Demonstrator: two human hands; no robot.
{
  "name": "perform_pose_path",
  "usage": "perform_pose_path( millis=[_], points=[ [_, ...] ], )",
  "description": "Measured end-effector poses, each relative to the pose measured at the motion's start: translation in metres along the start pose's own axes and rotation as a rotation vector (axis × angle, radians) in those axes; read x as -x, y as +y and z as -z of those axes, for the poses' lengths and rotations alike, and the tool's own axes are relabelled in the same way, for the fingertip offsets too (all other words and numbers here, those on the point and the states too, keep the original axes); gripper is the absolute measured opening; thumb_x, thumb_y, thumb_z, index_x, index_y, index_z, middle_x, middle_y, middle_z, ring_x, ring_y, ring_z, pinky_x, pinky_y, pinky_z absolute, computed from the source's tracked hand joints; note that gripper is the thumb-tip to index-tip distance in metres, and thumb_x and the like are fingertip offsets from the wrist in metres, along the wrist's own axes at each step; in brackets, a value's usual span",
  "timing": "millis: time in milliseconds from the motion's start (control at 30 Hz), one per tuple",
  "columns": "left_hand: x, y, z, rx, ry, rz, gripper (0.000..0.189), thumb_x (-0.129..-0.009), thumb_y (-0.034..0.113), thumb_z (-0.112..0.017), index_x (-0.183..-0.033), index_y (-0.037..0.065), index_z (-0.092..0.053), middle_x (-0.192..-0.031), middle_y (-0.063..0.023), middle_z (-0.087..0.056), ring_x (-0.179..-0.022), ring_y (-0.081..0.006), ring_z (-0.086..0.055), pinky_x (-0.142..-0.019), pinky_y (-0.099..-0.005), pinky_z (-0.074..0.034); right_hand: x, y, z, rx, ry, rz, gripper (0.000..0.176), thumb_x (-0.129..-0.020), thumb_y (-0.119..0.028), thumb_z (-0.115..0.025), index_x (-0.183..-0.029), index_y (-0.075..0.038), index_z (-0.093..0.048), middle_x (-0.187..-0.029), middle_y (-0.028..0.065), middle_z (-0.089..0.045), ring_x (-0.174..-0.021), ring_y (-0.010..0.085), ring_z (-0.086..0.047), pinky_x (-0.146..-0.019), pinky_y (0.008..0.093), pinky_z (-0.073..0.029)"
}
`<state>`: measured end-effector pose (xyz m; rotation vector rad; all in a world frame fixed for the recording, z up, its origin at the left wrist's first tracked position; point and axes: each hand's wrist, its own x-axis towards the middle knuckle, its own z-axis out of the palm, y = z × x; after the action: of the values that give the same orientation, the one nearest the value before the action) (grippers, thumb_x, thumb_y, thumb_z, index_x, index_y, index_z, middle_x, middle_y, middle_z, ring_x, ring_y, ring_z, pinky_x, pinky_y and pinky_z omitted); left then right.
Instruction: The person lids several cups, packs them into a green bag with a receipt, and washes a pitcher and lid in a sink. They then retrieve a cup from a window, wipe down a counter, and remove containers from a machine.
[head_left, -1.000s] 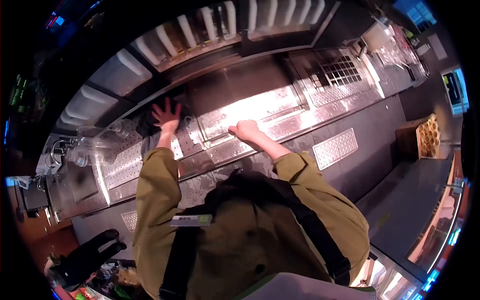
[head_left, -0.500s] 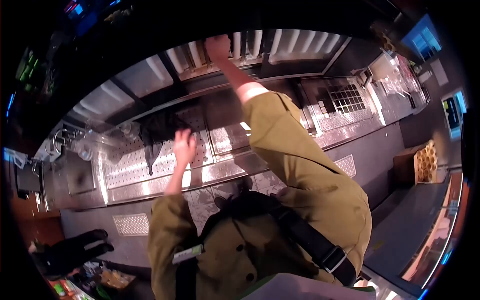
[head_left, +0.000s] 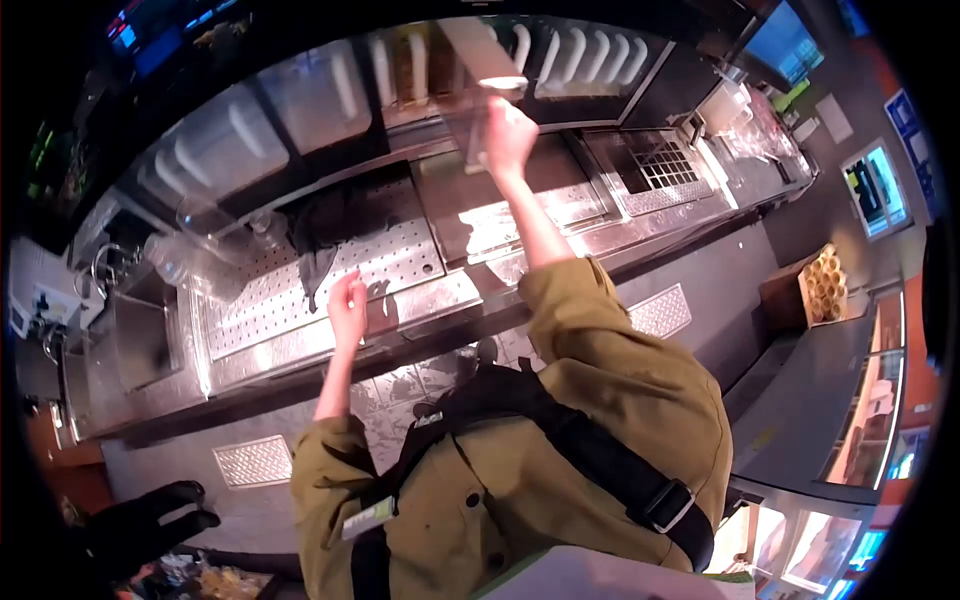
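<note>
My right hand (head_left: 510, 138) is closed on a clear container (head_left: 478, 55), which is blurred and tilted at the front of the rack. What is inside the container cannot be made out. Over the front edge of the perforated metal drainboard (head_left: 390, 245), my left hand (head_left: 347, 308) hovers with loosely curled fingers and nothing visible in it. A dark cloth (head_left: 322, 235) lies on the drainboard, beyond my left hand. Clear containers with pale handles (head_left: 590, 58) line the rack behind the counter.
Left of the drainboard are clear vessels (head_left: 200, 260) and a sink with a faucet (head_left: 145, 335). A black grid (head_left: 665, 165) sits on the right counter. A cardboard box (head_left: 790, 290) stands at the right. A person in dark clothes (head_left: 130, 525) is at the lower left.
My right hand has come back from the rack, toward me and rightward, with the container now in its grip. My left hand has lowered slightly, and its fingers are more curled. The view has shifted.
</note>
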<state>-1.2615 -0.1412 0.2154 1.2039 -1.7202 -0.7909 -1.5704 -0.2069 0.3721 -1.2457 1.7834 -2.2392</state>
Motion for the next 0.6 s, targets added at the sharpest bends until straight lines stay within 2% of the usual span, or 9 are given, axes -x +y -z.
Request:
perform_pose_path(
  millis=[67, 133, 267, 400, 433, 467, 533, 567, 600],
  points=[
    [-0.019, 0.006, 0.018, 0.173, -0.033, 0.007, 0.018, -0.079, 0.004, -0.053, -0.096, 0.001, -0.058, -0.085, -0.0085, -0.060, -0.076, -0.0116, -0.055, -0.066, -0.0219, -0.043, 0.033, -0.017, 0.037, 0.045, 0.064, -0.064, 0.035, -0.080, -0.019, -0.048, -0.051, -0.001, -0.046, -0.041, -0.0008, -0.039, -0.039, 0.0065, -0.038, -0.037, 0.0258, -0.030],
    [-0.043, 0.039, 0.036, 0.174, -0.033, -0.187, 0.017, -0.078, 0.005, -0.055, -0.094, 0.001, -0.059, -0.084, -0.0083, -0.061, -0.074, -0.0100, -0.056, -0.066, -0.0219, -0.044, 0.066, -0.040, 0.070, -0.231, 0.081, -0.304, 0.038, -0.080, -0.021, -0.051, -0.046, -0.008, -0.040, -0.041, -0.0019, -0.034, -0.034, 0.0059, -0.031, -0.033, 0.0223, -0.023],
    [-0.092, 0.126, 0.064, 0.121, -0.145, -0.431, 0.021, -0.078, 0.009, -0.058, -0.097, 0.002, -0.058, -0.090, -0.0110, -0.060, -0.080, -0.0176, -0.058, -0.071, -0.0258, -0.046, 0.115, -0.083, 0.111, -0.334, 0.020, -0.369, 0.036, -0.081, -0.015, -0.046, -0.047, -0.006, -0.033, -0.042, -0.0008, -0.031, -0.034, 0.0059, -0.027, -0.033, 0.0218, -0.021],
    [-0.104, 0.222, 0.084, -0.288, -0.316, -1.019, 0.070, -0.062, 0.020, -0.070, -0.124, 0.012, -0.038, -0.127, -0.0121, -0.038, -0.115, -0.0284, -0.037, -0.095, -0.0388, -0.032, 0.158, -0.095, 0.126, -0.125, -0.168, -0.183, 0.031, -0.077, -0.008, -0.042, -0.046, -0.004, -0.038, -0.042, 0.0009, -0.039, -0.034, 0.0084, -0.036, -0.034, 0.0229, -0.027],
    [-0.103, 0.230, 0.084, -0.457, -0.401, -1.100, 0.091, -0.054, 0.023, -0.074, -0.131, 0.016, -0.026, -0.135, -0.0107, -0.025, -0.124, -0.0285, -0.025, -0.101, -0.0422, -0.022, 0.163, -0.096, 0.122, 0.169, -0.244, 0.134, 0.030, -0.075, -0.009, -0.042, -0.046, -0.004, -0.040, -0.042, 0.0011, -0.041, -0.035, 0.0089, -0.039, -0.035, 0.0230, -0.029],
    [-0.098, 0.240, 0.083, -0.588, -0.492, -1.111, 0.096, -0.052, 0.024, -0.075, -0.132, 0.017, -0.023, -0.137, -0.0112, -0.020, -0.126, -0.0275, -0.021, -0.104, -0.0443, -0.016, 0.169, -0.096, 0.114, 0.467, -0.315, 0.444, 0.028, -0.074, -0.010, -0.043, -0.046, -0.003, -0.042, -0.042, 0.0013, -0.043, -0.036, 0.0095, -0.041, -0.036, 0.0231, -0.031],
    [-0.101, 0.238, 0.083, -0.794, -0.614, -1.220, 0.098, -0.050, 0.025, -0.076, -0.132, 0.017, -0.023, -0.132, -0.0117, -0.029, -0.125, -0.0263, -0.024, -0.104, -0.0449, -0.013, 0.194, -0.085, 0.094, 0.004, -0.332, -0.124, 0.027, -0.072, -0.015, -0.045, -0.049, -0.003, -0.046, -0.042, 0.0018, -0.045, -0.038, 0.0097, -0.044, -0.037, 0.0233, -0.033],
    [-0.105, 0.233, 0.086, -0.766, -0.703, -1.198, 0.094, -0.050, 0.022, -0.076, -0.130, 0.017, -0.026, -0.119, -0.0109, -0.042, -0.122, -0.0267, -0.030, -0.105, -0.0450, -0.012, 0.197, -0.078, 0.085, 0.066, -0.395, 0.064, 0.028, -0.073, -0.017, -0.044, -0.050, -0.002, -0.048, -0.042, 0.0020, -0.045, -0.039, 0.0096, -0.044, -0.037, 0.0235, -0.033],
    [-0.111, 0.225, 0.091, -0.784, -0.664, -1.255, 0.083, -0.050, 0.020, -0.075, -0.123, 0.015, -0.035, -0.100, -0.0081, -0.049, -0.109, -0.0270, -0.041, -0.099, -0.0427, -0.024, 0.196, -0.077, 0.073, 0.124, -0.457, 0.258, 0.029, -0.074, -0.019, -0.044, -0.051, -0.002, -0.049, -0.041, 0.0022, -0.045, -0.039, 0.0094, -0.045, -0.038, 0.0237, -0.033]
  ],
)
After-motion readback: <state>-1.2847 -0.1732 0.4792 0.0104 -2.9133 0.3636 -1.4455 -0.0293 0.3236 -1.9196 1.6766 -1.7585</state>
